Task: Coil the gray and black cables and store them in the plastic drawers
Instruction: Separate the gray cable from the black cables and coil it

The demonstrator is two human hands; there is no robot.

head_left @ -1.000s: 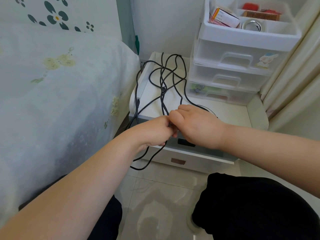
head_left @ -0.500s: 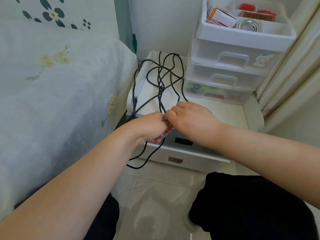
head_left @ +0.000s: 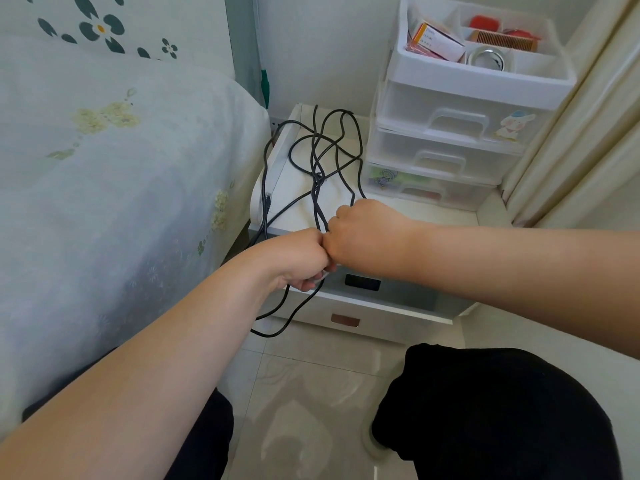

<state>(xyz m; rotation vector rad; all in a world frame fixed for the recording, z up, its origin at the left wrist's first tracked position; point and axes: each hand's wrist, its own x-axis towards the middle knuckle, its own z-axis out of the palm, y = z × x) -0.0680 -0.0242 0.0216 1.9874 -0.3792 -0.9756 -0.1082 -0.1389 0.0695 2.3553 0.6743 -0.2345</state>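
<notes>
The black cable (head_left: 317,174) is lying in tangled loops on the white nightstand (head_left: 415,209), running from far to near, with a loop hanging over the near edge toward the tiled floor (head_left: 311,375). The left hand (head_left: 298,258) and right hand (head_left: 363,230) are gripping it with curled fingers, knuckles now touching, beside the bed (head_left: 104,168). The plastic drawers (head_left: 450,133) are standing far right.

Cables (head_left: 325,157) lie on the nightstand (head_left: 298,199), plastic drawers (head_left: 450,140) right, bed (head_left: 121,185) left.
</notes>
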